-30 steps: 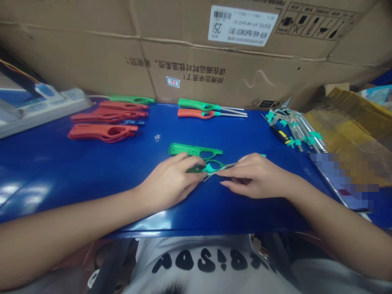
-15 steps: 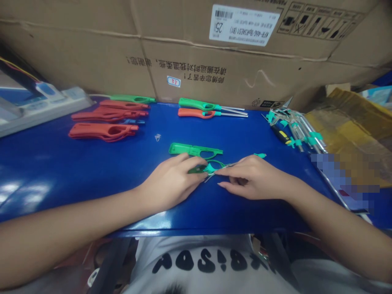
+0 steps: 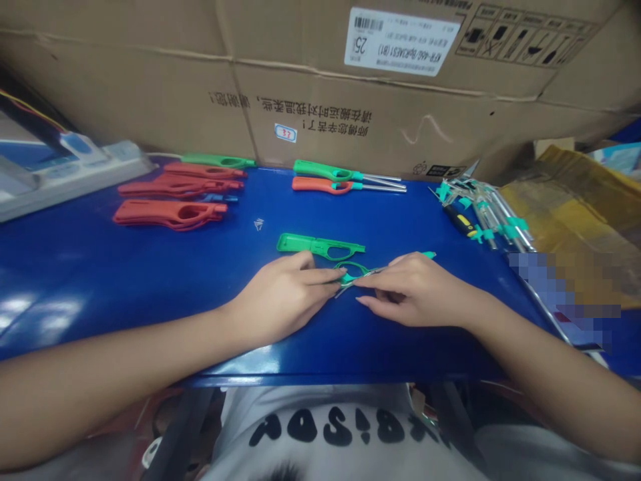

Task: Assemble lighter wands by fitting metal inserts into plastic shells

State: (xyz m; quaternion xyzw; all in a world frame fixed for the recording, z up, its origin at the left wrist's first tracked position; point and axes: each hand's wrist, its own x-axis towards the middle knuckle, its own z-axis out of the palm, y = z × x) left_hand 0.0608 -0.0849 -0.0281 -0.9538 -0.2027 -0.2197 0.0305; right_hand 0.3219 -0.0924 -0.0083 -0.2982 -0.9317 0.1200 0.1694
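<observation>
My left hand is closed over a green lighter casing half, hiding most of it; its loop-shaped trigger guard shows past the fingertips. One finger of this hand presses at the teal trigger. My right hand has its index fingertip at the thin metal parts beside the trigger, thumb apart below. A metal lighter tube runs under the right fingers, and a teal end piece shows beyond them. Just behind the hands lies another green casing half, inner side up.
Red casing halves are stacked at left near a white power strip. Two lighters with tubes, green and orange, lie by the cardboard box. Small metal pins, a screwdriver and several tubes are also on the table.
A left finger has stretched forward onto the trigger area, covering the dark green piece seen before. The teal end piece beyond my right hand has shifted slightly right.
</observation>
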